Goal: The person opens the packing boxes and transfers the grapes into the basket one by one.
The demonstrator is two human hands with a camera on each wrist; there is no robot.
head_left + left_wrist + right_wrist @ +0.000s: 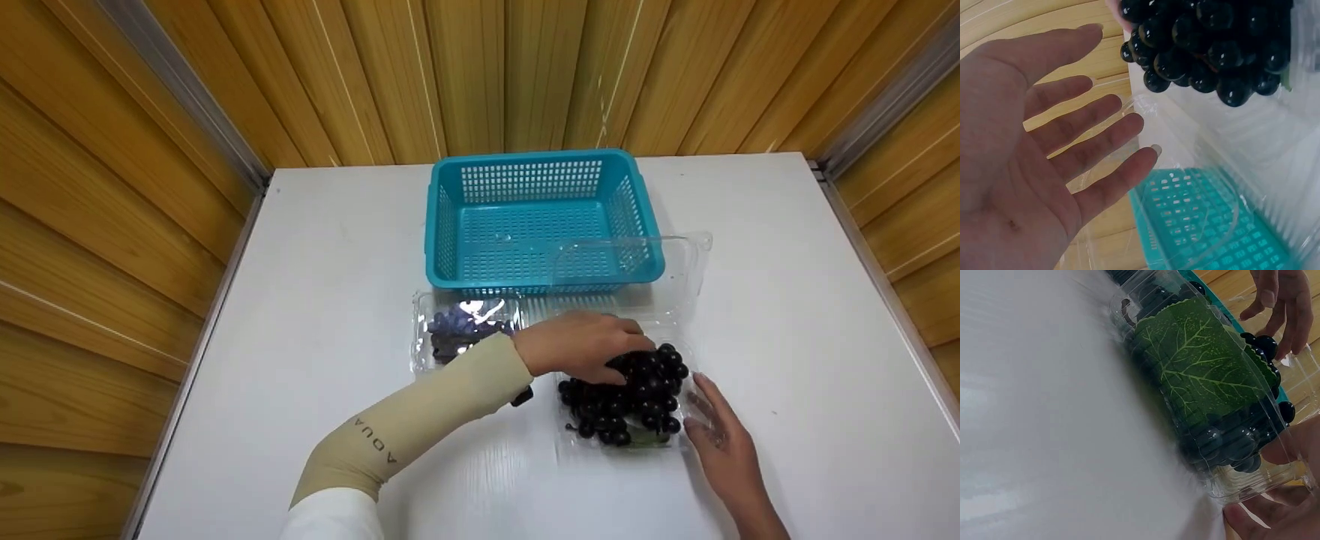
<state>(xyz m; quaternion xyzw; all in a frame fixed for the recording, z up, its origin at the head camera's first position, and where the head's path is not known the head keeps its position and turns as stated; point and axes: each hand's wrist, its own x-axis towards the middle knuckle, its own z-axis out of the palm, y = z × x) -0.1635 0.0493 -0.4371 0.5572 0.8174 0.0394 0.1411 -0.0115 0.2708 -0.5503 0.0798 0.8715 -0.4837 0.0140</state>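
Observation:
Dark artificial-looking grapes (645,390) lie heaped in a clear plastic clamshell box (566,442), whose lid (679,281) stands raised behind it. Over the bunch is my left hand (585,345). In the left wrist view that hand (1027,146) has its fingers spread and loosely extended, with a gap between them and the grapes (1202,50). My right hand (727,450) pinches the box's right side wall between thumb and fingers; the right wrist view shows this hand (1289,495) at the box's end. A green leaf (1196,365) shows through the front wall.
A teal perforated basket (536,157) stands at the back of the white table (330,300), with the raised lid overlapping its front right. Left of the open box, another clear box (420,330) holds purple and dark fruit, partly behind my left forearm. Wooden panels (502,75) enclose the table.

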